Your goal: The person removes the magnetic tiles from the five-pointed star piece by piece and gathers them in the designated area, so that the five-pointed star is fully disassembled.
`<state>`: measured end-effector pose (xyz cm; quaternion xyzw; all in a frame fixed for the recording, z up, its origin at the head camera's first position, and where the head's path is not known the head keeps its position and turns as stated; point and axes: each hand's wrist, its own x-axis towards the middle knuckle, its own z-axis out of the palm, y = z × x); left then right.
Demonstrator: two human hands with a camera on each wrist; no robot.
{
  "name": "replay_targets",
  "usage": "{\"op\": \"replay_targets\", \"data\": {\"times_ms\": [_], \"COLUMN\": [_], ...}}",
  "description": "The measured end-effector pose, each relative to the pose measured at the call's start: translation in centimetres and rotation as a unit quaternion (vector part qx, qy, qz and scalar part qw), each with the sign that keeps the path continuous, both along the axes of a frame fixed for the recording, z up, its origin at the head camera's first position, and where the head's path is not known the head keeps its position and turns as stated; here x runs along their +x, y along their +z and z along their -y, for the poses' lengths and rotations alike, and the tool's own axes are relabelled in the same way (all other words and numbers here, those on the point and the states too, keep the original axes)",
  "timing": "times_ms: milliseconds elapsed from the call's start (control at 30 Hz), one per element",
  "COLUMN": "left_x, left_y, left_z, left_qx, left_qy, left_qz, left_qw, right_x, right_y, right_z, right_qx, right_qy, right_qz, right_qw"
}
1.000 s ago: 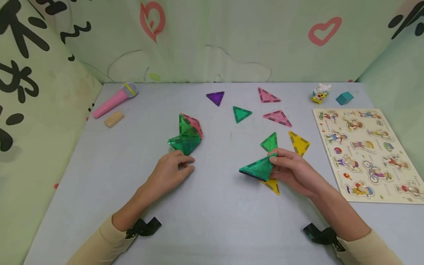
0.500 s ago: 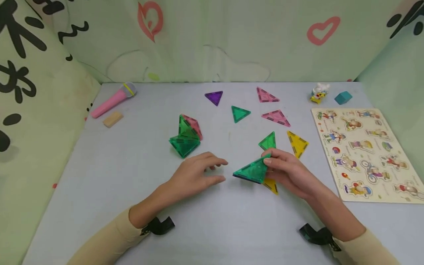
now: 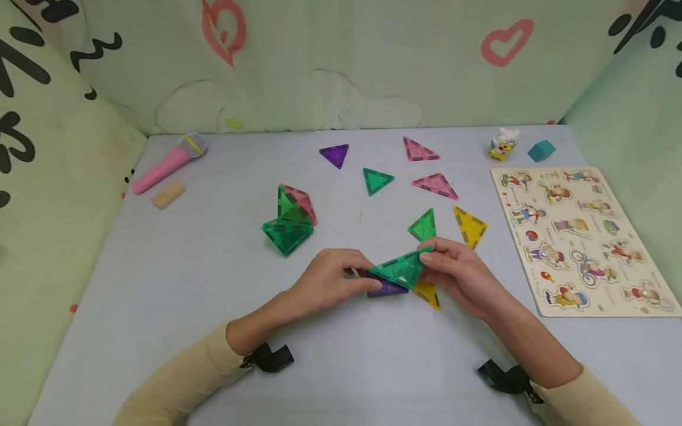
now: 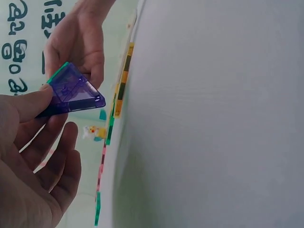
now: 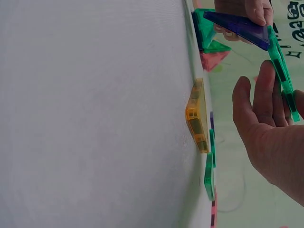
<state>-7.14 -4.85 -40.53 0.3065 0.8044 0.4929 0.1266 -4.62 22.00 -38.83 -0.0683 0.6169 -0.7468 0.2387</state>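
Tiles are stuck together in the middle of the grey table (image 3: 160, 284), held just above it by both hands. The green triangle tile (image 3: 399, 270) sits on top and the purple triangle tile (image 3: 385, 289) hangs under it. The right hand (image 3: 462, 273) pinches the green tile's far corner with curled fingers. The left hand (image 3: 327, 283) pinches the purple tile between thumb and fingers. A yellow triangle tile (image 3: 428, 294) lies flat on the table just under the right hand.

I think the purple tile could slip and drop if the left hand lets go too soon. The two tiles could also snap onto the yellow tile, because it lies so close below them.
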Motion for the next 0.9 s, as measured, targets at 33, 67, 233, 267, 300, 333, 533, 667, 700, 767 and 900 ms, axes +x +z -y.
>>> {"op": "replay_targets", "data": {"times_ms": [33, 67, 233, 267, 300, 333, 533, 667, 700, 767, 900], "left_x": [0.0, 0.0, 0.0, 0.0, 0.0, 0.0, 0.0, -0.1, -0.1, -0.1, -0.2], "left_y": [0.0, 0.0, 0.2, 0.2, 0.2, 0.3, 0.2, 0.2, 0.2, 0.2, 0.3], "left_z": [0.0, 0.1, 0.2, 0.3, 0.4, 0.5, 0.9, 1.0, 1.0, 1.0, 1.0], "left_qx": [0.001, 0.001, -0.004, -0.005, -0.007, -0.009, -0.031, -0.036, -0.038, -0.044, -0.055], "left_qy": [0.0, 0.0, 0.004, 0.006, 0.007, 0.008, 0.018, 0.017, 0.016, 0.018, 0.023], "left_qz": [0.0, -0.001, -0.001, 0.0, 0.002, 0.004, 0.014, 0.017, 0.018, 0.018, 0.02], "left_qw": [1.0, 1.0, 1.0, 1.0, 0.9999, 0.9999, 0.9993, 0.9991, 0.999, 0.9987, 0.998], "right_x": [0.0, 0.0, 0.0, 0.0, 0.0, 0.0, -0.2, -0.2, -0.1, 0.0, 0.2], "right_y": [0.0, 0.0, 0.0, 0.0, 0.0, 0.1, 0.6, 1.0, 1.1, 1.1, 1.1], "right_z": [0.0, 0.0, 0.0, -0.1, -0.1, -0.2, -1.8, -3.8, -4.3, -5.4, -7.3], "right_qx": [0.003, 0.006, 0.006, 0.003, -0.001, -0.008, -0.041, 0.04, 0.076, 0.159, 0.311], "right_qy": [-0.004, -0.007, -0.013, -0.014, -0.015, -0.017, -0.043, -0.066, -0.069, -0.072, -0.055], "right_qz": [-0.001, -0.001, -0.004, -0.005, -0.006, -0.005, -0.003, -0.002, -0.003, -0.006, -0.014], "right_qw": [1.0, 1.0, 1.0, 1.0, 1.0, 1.0, 0.998, 0.997, 0.995, 0.985, 0.949]}}
